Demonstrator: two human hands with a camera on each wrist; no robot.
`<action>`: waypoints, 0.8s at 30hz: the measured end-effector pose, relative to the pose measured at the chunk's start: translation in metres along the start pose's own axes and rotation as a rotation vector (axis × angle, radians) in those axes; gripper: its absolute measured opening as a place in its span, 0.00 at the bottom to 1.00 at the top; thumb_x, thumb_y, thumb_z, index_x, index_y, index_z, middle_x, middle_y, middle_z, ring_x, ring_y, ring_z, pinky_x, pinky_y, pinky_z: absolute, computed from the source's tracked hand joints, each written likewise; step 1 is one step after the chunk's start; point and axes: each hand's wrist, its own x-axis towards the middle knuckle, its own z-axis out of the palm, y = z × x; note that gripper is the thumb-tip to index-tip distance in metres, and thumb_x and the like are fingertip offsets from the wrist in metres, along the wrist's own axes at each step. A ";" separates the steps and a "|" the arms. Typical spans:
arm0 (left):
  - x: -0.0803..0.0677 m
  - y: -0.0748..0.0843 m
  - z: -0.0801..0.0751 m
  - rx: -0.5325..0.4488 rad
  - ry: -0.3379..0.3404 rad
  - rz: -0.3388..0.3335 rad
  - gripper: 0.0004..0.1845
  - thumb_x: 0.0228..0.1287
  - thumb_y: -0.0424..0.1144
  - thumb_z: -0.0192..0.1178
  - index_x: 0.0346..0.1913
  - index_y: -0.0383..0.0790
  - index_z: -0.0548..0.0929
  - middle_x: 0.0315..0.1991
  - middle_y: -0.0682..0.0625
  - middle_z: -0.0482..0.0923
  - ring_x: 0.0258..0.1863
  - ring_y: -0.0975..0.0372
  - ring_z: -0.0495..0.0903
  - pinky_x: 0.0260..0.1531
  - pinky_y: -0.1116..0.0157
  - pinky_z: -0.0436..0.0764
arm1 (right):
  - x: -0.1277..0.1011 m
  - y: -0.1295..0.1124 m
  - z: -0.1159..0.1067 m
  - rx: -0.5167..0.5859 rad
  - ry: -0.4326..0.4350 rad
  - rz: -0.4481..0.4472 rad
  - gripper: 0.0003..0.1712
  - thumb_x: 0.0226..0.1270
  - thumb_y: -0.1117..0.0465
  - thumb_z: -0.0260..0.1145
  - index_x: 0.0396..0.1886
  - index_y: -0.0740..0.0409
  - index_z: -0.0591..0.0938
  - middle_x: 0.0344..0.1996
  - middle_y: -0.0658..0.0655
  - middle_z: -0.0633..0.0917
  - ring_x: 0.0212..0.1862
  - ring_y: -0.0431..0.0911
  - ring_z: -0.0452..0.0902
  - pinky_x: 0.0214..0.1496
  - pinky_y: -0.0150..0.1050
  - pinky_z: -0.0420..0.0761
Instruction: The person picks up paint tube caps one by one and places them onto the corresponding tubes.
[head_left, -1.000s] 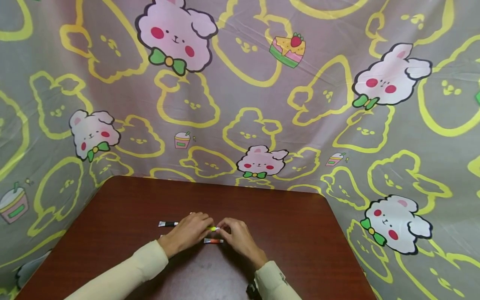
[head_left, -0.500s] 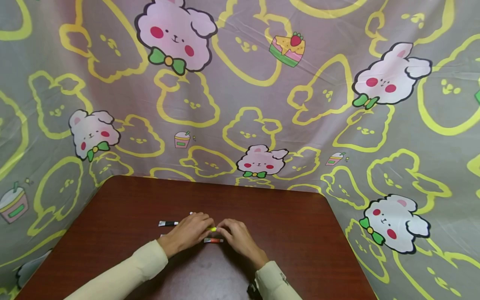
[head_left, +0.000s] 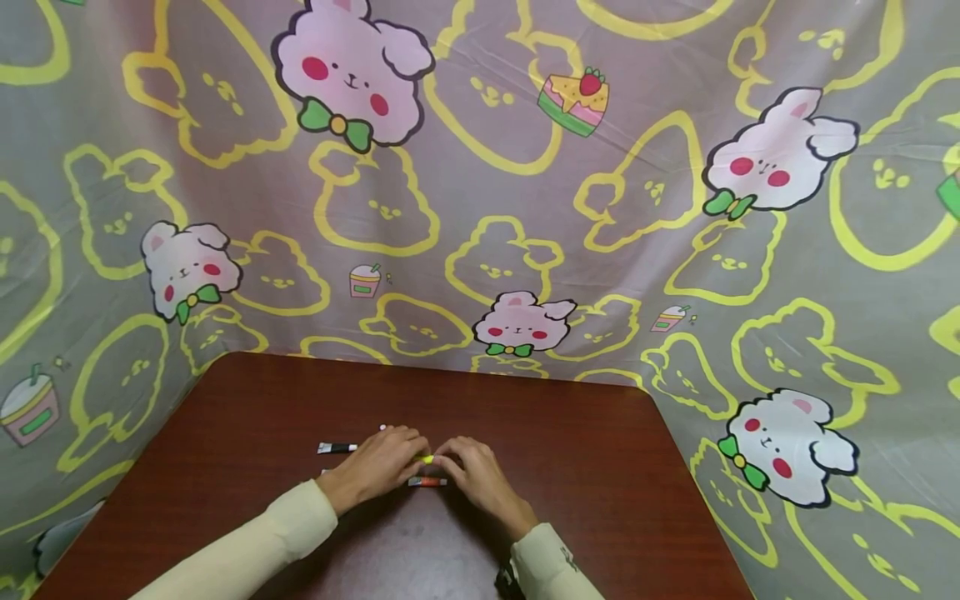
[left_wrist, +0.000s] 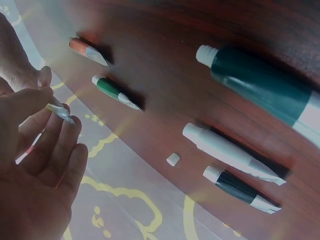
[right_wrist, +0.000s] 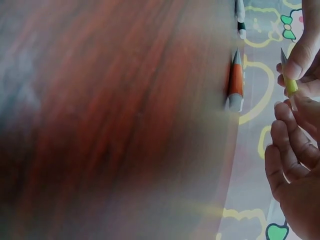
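In the head view my left hand (head_left: 384, 462) pinches a small yellow paint tube (head_left: 427, 459) above the table. My right hand (head_left: 480, 475) meets it from the other side, thumb and fingertips pinching the cap end, which they hide. The right wrist view shows the yellow tube (right_wrist: 290, 85) between both hands, its pointed silver tail up. In the left wrist view that silver tail (left_wrist: 64, 114) sticks out from the left fingers. An orange paint tube (head_left: 427, 482) lies on the table just below the hands.
On the dark wooden table (head_left: 570, 467) lie a black tube (left_wrist: 240, 190), a white tube (left_wrist: 225, 152), a green tube (left_wrist: 117, 93) and a larger teal tube (left_wrist: 265, 82). A loose white cap (left_wrist: 173, 159) sits beside the white tube. Patterned cloth (head_left: 525, 208) hangs behind.
One second ago a white tip showed at the right end of the yellow tube; the right fingertips now cover it. Both hands have otherwise stayed in nearly the same place.
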 end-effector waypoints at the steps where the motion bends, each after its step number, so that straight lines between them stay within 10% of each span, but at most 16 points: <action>1: 0.000 0.000 0.000 -0.001 0.000 0.000 0.06 0.69 0.40 0.75 0.43 0.47 0.88 0.40 0.54 0.87 0.42 0.61 0.85 0.45 0.58 0.86 | 0.000 0.000 0.000 -0.006 -0.001 -0.003 0.09 0.82 0.54 0.67 0.45 0.50 0.91 0.42 0.48 0.92 0.47 0.42 0.87 0.53 0.40 0.87; 24: -0.001 -0.001 0.003 -0.032 0.033 -0.034 0.06 0.70 0.40 0.75 0.43 0.49 0.87 0.39 0.56 0.86 0.41 0.62 0.83 0.44 0.58 0.85 | 0.002 -0.002 0.002 0.136 0.006 0.061 0.04 0.80 0.58 0.70 0.45 0.53 0.87 0.41 0.51 0.92 0.44 0.40 0.87 0.50 0.45 0.89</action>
